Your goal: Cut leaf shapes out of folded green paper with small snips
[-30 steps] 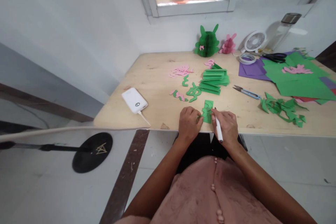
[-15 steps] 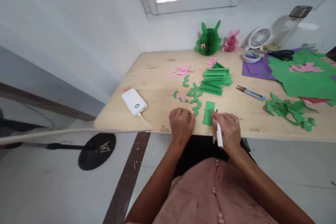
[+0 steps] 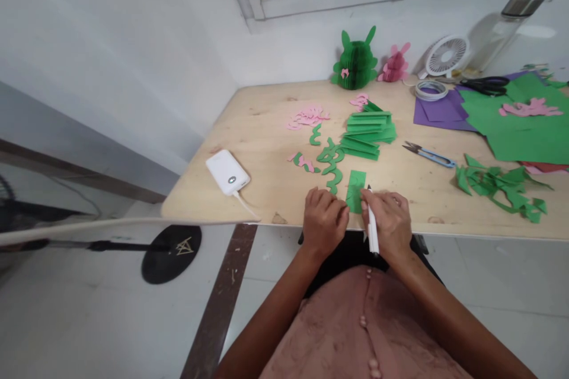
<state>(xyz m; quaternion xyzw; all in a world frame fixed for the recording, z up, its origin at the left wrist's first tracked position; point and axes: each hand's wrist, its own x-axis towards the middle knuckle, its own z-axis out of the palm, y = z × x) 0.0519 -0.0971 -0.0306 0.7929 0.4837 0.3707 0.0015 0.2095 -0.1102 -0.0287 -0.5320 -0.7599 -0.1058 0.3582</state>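
**A:** ok what's going on right at the hands?

**B:** Closest in, the left hand (image 3: 323, 224) sits at the edge of a plywood table (image 3: 267, 189), fingers curled and pressed together, tips right at the side of one matte green paper strip (image 3: 355, 191). Can't tell if they're pinching it. That strip lies flat at 12 o'clock, between both hands. The right hand (image 3: 389, 226) pinches one slim white marker pen (image 3: 372, 231), its tip by the strip's right edge.

**A:** and just past that?

**B:** At 12 o'clock, a pile of green paper strips (image 3: 367, 136), too overlapped to count, plus wiggly green paper cutouts (image 3: 331, 166). Soft pink paper scraps (image 3: 306, 118) sit around 11. At 10, one glossy white power bank (image 3: 227, 172) with a rounded shape. At 2, one pair of blue-handled thread snips (image 3: 429, 155); at 3, a crumpled-looking heap of jagged green offcuts (image 3: 500, 186).

**A:** back wall?

**B:** Two honeycomb-paper rabbits, one green (image 3: 355, 62) and one pink (image 3: 395, 63), at 12 and 1. One small white fan (image 3: 447, 55) and one clear bottle (image 3: 502, 29) stand around 1 to 2.
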